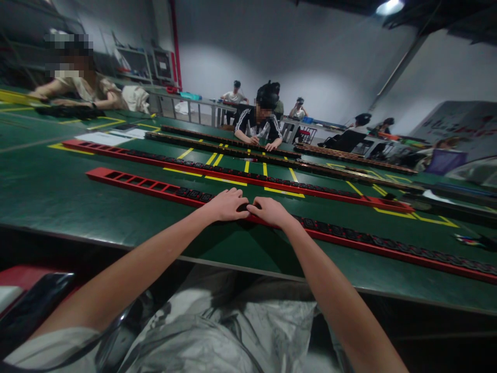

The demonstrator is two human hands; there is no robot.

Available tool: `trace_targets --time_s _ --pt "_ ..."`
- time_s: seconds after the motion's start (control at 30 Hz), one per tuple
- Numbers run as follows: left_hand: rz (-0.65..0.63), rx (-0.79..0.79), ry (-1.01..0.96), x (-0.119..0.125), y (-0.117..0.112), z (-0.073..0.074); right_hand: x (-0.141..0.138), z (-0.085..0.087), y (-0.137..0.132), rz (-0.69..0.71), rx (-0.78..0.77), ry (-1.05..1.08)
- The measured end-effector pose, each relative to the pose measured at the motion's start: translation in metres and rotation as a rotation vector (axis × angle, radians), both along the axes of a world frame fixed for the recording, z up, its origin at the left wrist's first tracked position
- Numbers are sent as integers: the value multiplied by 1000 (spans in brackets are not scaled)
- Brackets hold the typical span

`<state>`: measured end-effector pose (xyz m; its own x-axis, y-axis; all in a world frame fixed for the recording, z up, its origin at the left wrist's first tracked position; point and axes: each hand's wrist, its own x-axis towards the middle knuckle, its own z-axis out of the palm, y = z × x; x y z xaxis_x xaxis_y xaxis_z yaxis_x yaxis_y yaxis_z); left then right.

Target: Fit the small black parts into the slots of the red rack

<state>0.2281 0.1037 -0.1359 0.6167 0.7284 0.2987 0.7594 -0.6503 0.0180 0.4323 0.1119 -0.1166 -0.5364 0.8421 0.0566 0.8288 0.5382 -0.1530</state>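
Red strip (155,185) — under both hands' grip (fingers pressing down).

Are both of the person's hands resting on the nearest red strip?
Yes: the left hand and the right hand lie side by side, palms down, on the nearest red strip on the green table.

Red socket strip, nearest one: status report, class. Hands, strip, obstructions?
Left hand and right hand pressed side by side on red socket strip. Strip flat on green table. Nothing obstructing.
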Motion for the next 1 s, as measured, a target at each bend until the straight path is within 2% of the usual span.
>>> trace_targets --time_s 0.83,1.0 --pt "-9 -38 38 -2 2 3 1 -2 3 -3 0 -6" --pt "13 40 -38 -3 -3 10 1 -3 4 4 1 -10"
